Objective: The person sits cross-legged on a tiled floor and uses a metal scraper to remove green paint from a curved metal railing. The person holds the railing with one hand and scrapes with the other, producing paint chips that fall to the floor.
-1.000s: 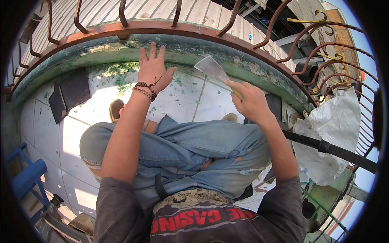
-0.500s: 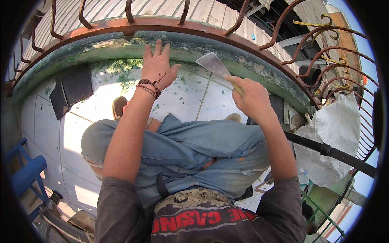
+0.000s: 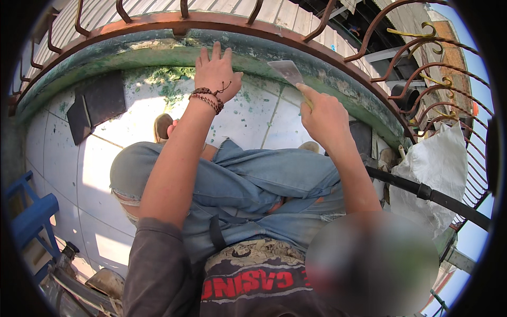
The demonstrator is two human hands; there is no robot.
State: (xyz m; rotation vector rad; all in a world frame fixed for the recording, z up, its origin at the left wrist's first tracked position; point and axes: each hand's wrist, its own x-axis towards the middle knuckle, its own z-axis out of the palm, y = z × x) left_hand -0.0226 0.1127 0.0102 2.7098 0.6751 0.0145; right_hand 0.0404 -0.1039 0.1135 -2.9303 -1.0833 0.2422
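Note:
My left hand (image 3: 216,76) is spread with its fingers pointing away from me, reaching to the low green wall (image 3: 153,57) whose paint is worn and patchy. Around that wrist sits a brown braided bracelet (image 3: 206,99). In my right hand (image 3: 325,119) is a paint scraper (image 3: 287,72), gripped by its pale handle. Its broad, whitish blade points up and left, close to the wall's face; whether it touches I cannot tell. Green paint flakes (image 3: 171,84) lie scattered over the white tiles (image 3: 248,119) below the wall.
A brown metal railing (image 3: 222,20) runs along the wall top. Dark flat panels (image 3: 100,103) lie at the left, above a blue plastic stool (image 3: 34,216). At the right are a black pole (image 3: 428,194) and a white sack (image 3: 435,166). A blurred round patch covers the lower right.
The view has shifted slightly, so most of the scene sits a little higher. Both hands keep nearly the same pose by the wall. A blurred patch now covers my right sleeve.

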